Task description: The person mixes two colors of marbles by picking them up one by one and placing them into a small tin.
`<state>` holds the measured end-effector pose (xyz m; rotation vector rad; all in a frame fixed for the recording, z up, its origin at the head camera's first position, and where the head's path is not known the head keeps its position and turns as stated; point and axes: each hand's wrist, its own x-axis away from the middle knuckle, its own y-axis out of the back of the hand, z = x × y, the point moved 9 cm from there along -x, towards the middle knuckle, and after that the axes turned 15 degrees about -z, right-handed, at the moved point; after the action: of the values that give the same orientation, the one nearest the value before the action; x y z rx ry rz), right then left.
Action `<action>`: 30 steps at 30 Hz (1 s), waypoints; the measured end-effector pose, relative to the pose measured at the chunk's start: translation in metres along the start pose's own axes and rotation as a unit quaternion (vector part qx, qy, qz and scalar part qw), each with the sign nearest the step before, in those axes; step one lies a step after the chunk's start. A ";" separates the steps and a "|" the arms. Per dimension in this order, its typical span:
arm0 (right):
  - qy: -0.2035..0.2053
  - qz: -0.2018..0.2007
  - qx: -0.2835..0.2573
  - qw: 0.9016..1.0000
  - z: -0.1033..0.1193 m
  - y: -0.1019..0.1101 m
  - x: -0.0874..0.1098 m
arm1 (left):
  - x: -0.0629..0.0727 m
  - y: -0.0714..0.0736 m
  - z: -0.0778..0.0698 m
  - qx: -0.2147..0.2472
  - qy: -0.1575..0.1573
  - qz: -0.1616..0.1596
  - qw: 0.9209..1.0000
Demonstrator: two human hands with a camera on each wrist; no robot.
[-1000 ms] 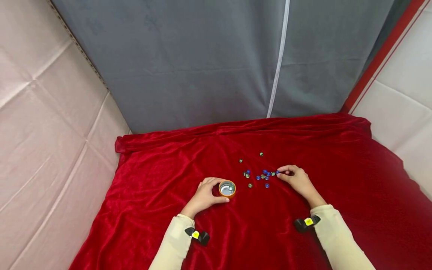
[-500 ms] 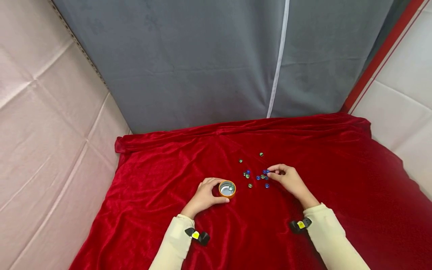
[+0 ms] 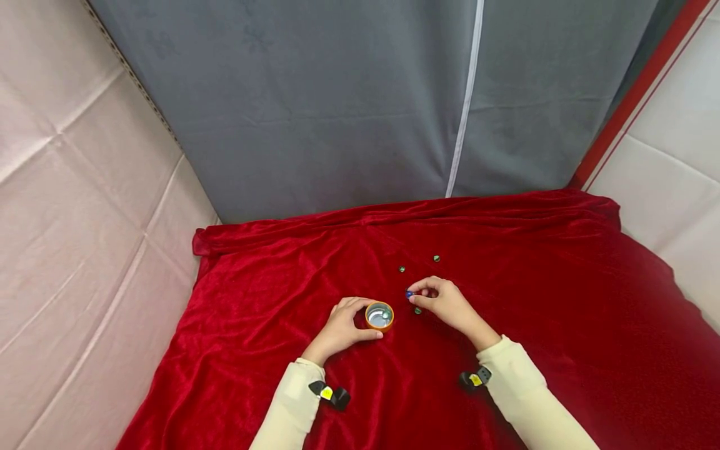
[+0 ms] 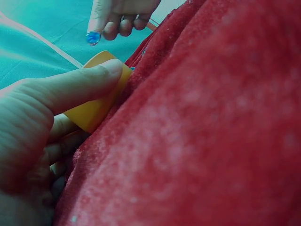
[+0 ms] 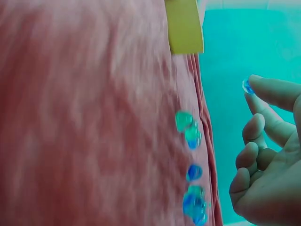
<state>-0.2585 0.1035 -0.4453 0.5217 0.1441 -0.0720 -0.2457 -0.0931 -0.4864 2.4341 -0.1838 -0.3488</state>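
Note:
My left hand point(image 3: 340, 328) holds a small orange-yellow cup point(image 4: 99, 110) upright on the red cloth, thumb on the near side and fingers behind. Inside the cup's silvery interior lies a greenish marble point(image 3: 385, 315). To the right of the cup, my right hand point(image 3: 450, 305) pinches a blue marble point(image 5: 248, 86) between thumb and index finger, its other fingers curled. In the right wrist view that marble is raised over the cloth. Loose marbles lie below, including a green marble point(image 5: 183, 121) and a blue marble point(image 5: 194, 172); my right hand hides several in the head view.
Red velvet cloth point(image 3: 270, 337) covers the table in folds, bunched along the back edge. Two green marbles, one far point(image 3: 436, 258) and one nearer point(image 3: 402, 269), lie beyond my right hand. A grey curtain point(image 3: 337, 112) hangs behind, with a pale wall point(image 3: 84, 219) at left.
My right hand has moved left toward the cup, carrying the pinched blue marble from the right end of the cluster. The left hand and cup have stayed in place.

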 end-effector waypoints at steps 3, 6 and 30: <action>0.011 0.014 -0.007 1.000 0.008 -0.010 0.002 | 0.000 0.000 0.000 -0.001 -0.005 -0.001 1.000; 0.021 0.023 -0.013 0.999 0.015 -0.019 0.004 | 0.000 -0.001 -0.001 -0.003 -0.011 -0.002 1.000; 0.056 0.072 0.003 0.996 0.031 -0.063 0.018 | 0.000 0.000 0.000 0.008 -0.006 0.009 1.000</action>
<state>-0.2441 0.0335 -0.4525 0.5409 0.2158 0.0979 -0.2454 -0.0932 -0.4870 2.4451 -0.2134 -0.3553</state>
